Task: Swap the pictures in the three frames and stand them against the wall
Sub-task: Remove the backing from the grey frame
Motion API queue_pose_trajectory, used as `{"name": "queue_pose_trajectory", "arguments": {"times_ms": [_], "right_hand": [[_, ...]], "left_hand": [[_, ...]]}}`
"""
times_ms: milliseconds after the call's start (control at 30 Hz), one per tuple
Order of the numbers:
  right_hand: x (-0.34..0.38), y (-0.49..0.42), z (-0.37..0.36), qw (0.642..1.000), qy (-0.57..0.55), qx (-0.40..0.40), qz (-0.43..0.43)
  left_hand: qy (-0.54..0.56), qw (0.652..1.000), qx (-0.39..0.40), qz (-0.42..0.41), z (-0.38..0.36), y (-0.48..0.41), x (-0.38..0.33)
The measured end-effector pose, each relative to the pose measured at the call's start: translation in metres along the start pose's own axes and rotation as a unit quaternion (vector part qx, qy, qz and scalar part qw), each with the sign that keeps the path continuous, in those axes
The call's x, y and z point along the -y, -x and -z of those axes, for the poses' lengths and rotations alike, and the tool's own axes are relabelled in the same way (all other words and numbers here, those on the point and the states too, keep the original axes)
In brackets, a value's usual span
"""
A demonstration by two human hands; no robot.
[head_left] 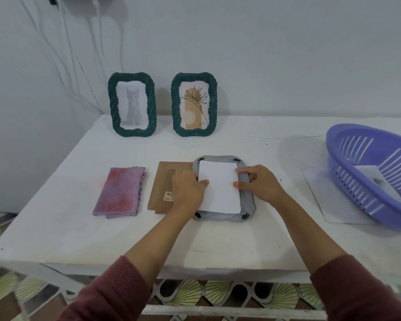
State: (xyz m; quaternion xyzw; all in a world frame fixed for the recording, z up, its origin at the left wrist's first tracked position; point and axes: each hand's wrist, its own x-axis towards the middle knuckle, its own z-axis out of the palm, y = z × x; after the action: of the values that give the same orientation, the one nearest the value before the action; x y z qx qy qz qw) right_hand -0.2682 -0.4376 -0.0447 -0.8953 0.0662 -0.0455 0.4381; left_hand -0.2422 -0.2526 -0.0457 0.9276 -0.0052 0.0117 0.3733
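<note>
1. Currently the grey frame [225, 158] lies face down near the front middle of the worktop [79, 228], back opened. A white sheet [218, 186], blank side up, sits in its recess. Judged to be the replacement picture being seated.
2. Left hand [188, 191]: fingers fairly flat, thumb tip pressing the sheet's left edge. Right hand [257, 184]: fingers bent, tips on the frame's right rim, thumb tip on the sheet's right edge. Neither closes round anything; both press down, probably to square the sheet before the back goes on.
3. Small black turn clips [236, 160] show at the frame's corners, swung clear of the opening.
4. Brown backing board [162, 181], stiff card or fibreboard with a cut-out stand and a price sticker, lies flat just left of the frame, partly under the left hand. Likely kept close for refitting.
5. Folded pinkish-purple cloth [120, 191], soft and nubbly, lies further left.
6. Two dark green frames, one with a cat picture [132, 130] and one with a flower drawing [194, 133], stand upright at the back against the wall [264, 66]. Rims are rope-twisted with wavy outlines; the grey frame looks the same pattern.
7. Lilac slotted plastic basket [368, 158] sits at the right, a print inside, resting on another sheet of paper [329, 200].
8. Progress judged: third frame unfinished, not yet standing.
</note>
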Motion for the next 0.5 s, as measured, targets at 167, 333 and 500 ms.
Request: {"name": "queue_pose_trajectory", "arguments": {"times_ms": [167, 333, 500], "right_hand": [[0.001, 0.000, 0.000, 1.000, 0.000, 0.001, 0.003], [0.005, 0.003, 0.001, 0.999, -0.027, -0.001, -0.025], [0.023, 0.014, 0.021, 0.999, 0.014, -0.007, -0.039]], "left_hand": [[0.036, 0.999, -0.018, 0.006, 0.006, 0.004, -0.004], [0.075, 0.997, -0.026, 0.007, 0.019, 0.009, -0.012], [0.161, 0.983, -0.034, -0.079, 0.044, 0.021, -0.039]]}}
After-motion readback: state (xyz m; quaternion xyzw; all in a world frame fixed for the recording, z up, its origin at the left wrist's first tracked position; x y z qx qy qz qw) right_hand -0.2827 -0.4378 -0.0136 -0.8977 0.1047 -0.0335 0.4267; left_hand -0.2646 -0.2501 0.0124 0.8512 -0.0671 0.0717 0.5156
